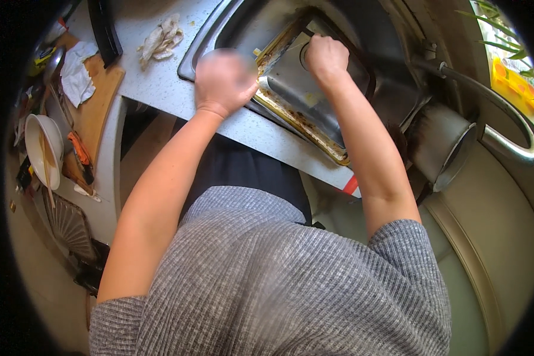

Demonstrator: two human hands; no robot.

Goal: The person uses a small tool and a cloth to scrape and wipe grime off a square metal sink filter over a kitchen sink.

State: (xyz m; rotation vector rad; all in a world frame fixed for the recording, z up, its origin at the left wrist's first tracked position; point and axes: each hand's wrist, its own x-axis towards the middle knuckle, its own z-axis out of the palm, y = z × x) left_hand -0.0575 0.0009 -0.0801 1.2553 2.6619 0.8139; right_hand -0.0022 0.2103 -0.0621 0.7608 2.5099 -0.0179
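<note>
A rectangular metal frame point(299, 119), crusted with brown and yellow grime, lies tilted across the sink point(249, 26) and its front edge. My left hand point(224, 82) is at the frame's left side, its thumb against the rim; a blur hides the fingers. Over the inner part of the frame, my right hand point(327, 58) is closed around a slim tool, of which a short dark end point(308, 32) shows. The tool's other end is hidden, so its kind cannot be told. A round shape like a drain shows beside this hand.
A crumpled cloth point(161, 41) lies on the speckled worktop point(155, 86). At left are a wooden board point(109, 89) with white paper point(79, 73), a white bowl point(38, 151) and an orange-handled tool point(79, 149). A metal pot point(440, 138) and curved faucet point(511, 98) stand at right.
</note>
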